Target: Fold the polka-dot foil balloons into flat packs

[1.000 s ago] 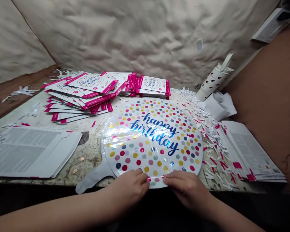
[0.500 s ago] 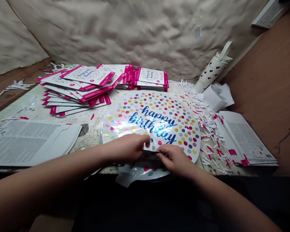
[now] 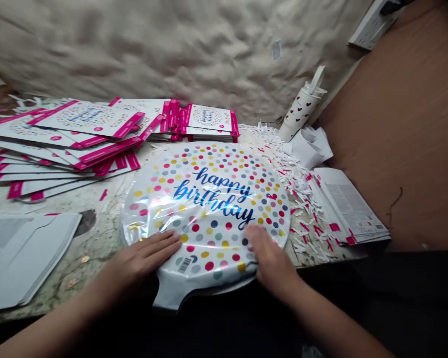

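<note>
A round foil balloon (image 3: 209, 209) lies flat on the stone tabletop (image 3: 97, 238), printed with blue "happy birthday" lettering and many coloured dots. My left hand (image 3: 142, 261) rests flat on its lower left part, fingers together. My right hand (image 3: 269, 253) lies on its lower right part, near the rim. Neither hand grips anything. The balloon's silver tail (image 3: 168, 296) sticks out at the bottom, just past my left hand. A small barcode (image 3: 184, 265) shows near the lower edge.
Behind the balloon lies a loose pile of packaged balloons with pink edges (image 3: 85, 139). Printed paper sheets lie at left (image 3: 30, 253) and right (image 3: 343, 204). Shredded paper strips (image 3: 283, 174), crumpled paper (image 3: 309, 146) and a heart-patterned bottle (image 3: 302, 109) stand beyond.
My hands have let go of the balloon's lower edge and moved apart, now lying flat on it. The tail has unfolded and lies at the bottom. The view has shifted left.
</note>
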A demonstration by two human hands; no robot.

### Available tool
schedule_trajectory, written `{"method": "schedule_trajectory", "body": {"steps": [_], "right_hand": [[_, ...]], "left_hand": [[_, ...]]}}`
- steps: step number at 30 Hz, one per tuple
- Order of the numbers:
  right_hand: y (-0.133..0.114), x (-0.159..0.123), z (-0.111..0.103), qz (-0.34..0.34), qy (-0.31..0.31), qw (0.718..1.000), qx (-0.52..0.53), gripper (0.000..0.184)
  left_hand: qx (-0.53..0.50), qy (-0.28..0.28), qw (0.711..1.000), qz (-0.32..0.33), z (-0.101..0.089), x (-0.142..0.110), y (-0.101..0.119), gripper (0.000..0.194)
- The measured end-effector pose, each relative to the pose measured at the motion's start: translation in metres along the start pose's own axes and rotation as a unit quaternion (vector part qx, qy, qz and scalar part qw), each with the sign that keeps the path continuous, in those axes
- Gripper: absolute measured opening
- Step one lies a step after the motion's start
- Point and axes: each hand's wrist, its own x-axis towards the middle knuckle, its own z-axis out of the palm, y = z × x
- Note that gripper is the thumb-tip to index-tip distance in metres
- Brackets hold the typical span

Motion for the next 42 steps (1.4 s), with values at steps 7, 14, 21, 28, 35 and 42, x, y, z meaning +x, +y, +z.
{"method": "schedule_trajectory", "body": {"steps": [7,14,21,28,35,42], "right_hand": [[0.081,0.008,-0.02,0.033,-0.077,0.994,-0.067,0.055],[0.077,0.046,-0.054,-0.037,-0.235,0.965,0.105,0.068],[0.112,0.054,-0.055,0.273,-0.14,0.951,-0.027,0.085],[0.086,0.032,-0.072,0.003,-0.254,0.932,0.26,0.102],[0.107,0.026,-0.029,0.032,-0.1,0.979,0.177,0.042],[0.135,0.058,-0.041,0.206,-0.095,0.927,0.299,0.033]], "left_hand": [[0.081,0.006,0.997,-0.008,-0.009,-0.001,-0.027,0.067],[0.108,-0.051,0.993,-0.007,-0.01,-0.007,-0.043,0.07],[0.06,-0.063,0.995,-0.039,-0.017,0.003,-0.027,0.059],[-0.204,-0.099,0.946,-0.231,-0.04,0.036,-0.007,0.045],[-0.093,-0.059,0.987,-0.117,-0.033,0.008,-0.033,0.041],[-0.112,0.026,0.953,-0.281,-0.048,0.016,-0.071,0.043]]}}
